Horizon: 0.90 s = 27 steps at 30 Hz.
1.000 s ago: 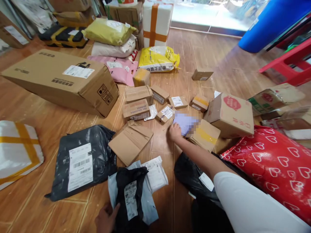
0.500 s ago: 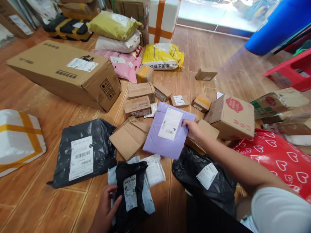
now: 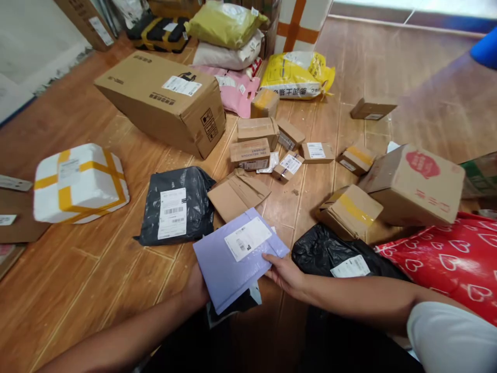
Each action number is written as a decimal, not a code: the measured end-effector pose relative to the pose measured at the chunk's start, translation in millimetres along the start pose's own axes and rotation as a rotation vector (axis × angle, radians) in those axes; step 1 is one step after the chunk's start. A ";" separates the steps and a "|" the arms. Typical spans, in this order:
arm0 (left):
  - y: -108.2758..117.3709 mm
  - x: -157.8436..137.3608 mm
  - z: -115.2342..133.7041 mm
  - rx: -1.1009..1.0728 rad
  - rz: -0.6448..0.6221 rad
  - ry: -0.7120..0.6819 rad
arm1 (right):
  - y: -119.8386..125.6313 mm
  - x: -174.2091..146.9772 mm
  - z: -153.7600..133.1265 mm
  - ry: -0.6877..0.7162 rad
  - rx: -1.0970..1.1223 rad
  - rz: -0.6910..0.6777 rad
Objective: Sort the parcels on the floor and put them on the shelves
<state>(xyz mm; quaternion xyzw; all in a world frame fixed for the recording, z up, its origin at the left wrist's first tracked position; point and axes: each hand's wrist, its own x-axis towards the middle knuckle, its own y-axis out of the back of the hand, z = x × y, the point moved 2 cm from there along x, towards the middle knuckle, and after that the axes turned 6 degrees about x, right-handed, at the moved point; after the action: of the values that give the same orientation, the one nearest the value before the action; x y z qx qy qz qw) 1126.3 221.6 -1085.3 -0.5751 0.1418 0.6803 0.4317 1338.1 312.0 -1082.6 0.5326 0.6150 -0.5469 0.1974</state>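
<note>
A lilac mailer bag (image 3: 229, 264) with a white label lies near me, over a pile of black and white mailers. My right hand (image 3: 285, 273) grips its right edge, thumb on top. My left hand (image 3: 196, 290) reaches under its left side, mostly hidden by the bag; it seems to hold the pile beneath. A black mailer (image 3: 174, 207) with a barcode label lies just beyond on the wooden floor (image 3: 97, 269), next to a flattened cardboard envelope (image 3: 236, 194).
A large carton (image 3: 163, 106) lies at the back left and a taped white foam box (image 3: 77, 181) at the left. Several small boxes (image 3: 250, 154) dot the middle. At right are a taped box (image 3: 349, 210), a red-logo carton (image 3: 413, 184), a black bag (image 3: 337, 256) and a red heart bag (image 3: 446, 259).
My right hand has picked the lilac mailer up from among the boxes and carried it back toward me onto the pile at my left hand. The camera has swung left.
</note>
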 end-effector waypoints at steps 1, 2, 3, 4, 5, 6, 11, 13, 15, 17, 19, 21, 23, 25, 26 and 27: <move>7.8 -3.3 -0.8 -0.045 0.029 -0.019 | 2.9 -3.0 12.7 -0.022 0.023 0.022; 16.0 -4.8 -1.5 -0.064 0.048 -0.038 | 6.0 -4.5 22.2 -0.027 0.020 0.044; 24.3 -4.4 -1.7 -0.049 0.064 -0.065 | 9.1 -4.9 28.8 -0.019 -0.017 0.053; 32.8 -2.4 -0.7 0.007 0.083 -0.090 | 11.5 -4.6 32.6 -0.002 -0.101 0.024; 41.3 0.8 2.5 0.106 0.114 -0.121 | 13.0 -4.1 34.5 0.014 -0.229 -0.066; 49.6 4.6 9.0 0.241 0.160 -0.168 | 13.6 -3.9 35.0 0.029 -0.396 -0.217; 63.8 18.4 76.2 1.229 0.174 -0.478 | 24.3 -4.1 32.1 0.255 -1.300 -0.888; 52.3 24.5 89.9 1.589 0.072 -0.460 | 31.8 3.3 34.3 0.371 -1.528 -0.872; 34.1 35.5 84.6 1.832 0.020 -0.465 | 38.2 12.6 44.8 0.452 -1.750 -0.960; 15.2 52.3 63.9 1.960 -0.004 -0.511 | 45.6 23.4 60.0 0.481 -2.039 -1.045; 2.6 71.6 38.3 2.008 -0.040 -0.541 | 54.4 33.8 70.2 0.465 -2.300 -0.985; -0.8 88.1 19.0 2.032 -0.075 -0.567 | 64.9 37.0 67.7 0.482 -2.404 -0.949; 3.8 98.9 10.7 2.052 -0.099 -0.599 | 80.8 29.6 49.4 0.520 -2.341 -1.017; 13.4 104.2 11.3 2.054 -0.118 -0.680 | 106.7 15.1 17.1 0.512 -2.267 -0.931; 18.8 105.2 13.3 2.044 -0.128 -0.764 | 123.8 7.0 -1.4 0.482 -2.267 -0.775; 24.3 105.1 15.6 2.023 -0.128 -0.877 | 143.2 -1.1 -19.2 0.440 -2.289 -0.565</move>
<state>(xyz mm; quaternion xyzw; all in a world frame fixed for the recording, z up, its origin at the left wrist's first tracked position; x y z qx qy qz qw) 1101.4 262.7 -1183.1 0.3285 0.4372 0.3717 0.7502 1469.7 304.7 -1141.8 -0.0238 0.8603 0.3962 0.3200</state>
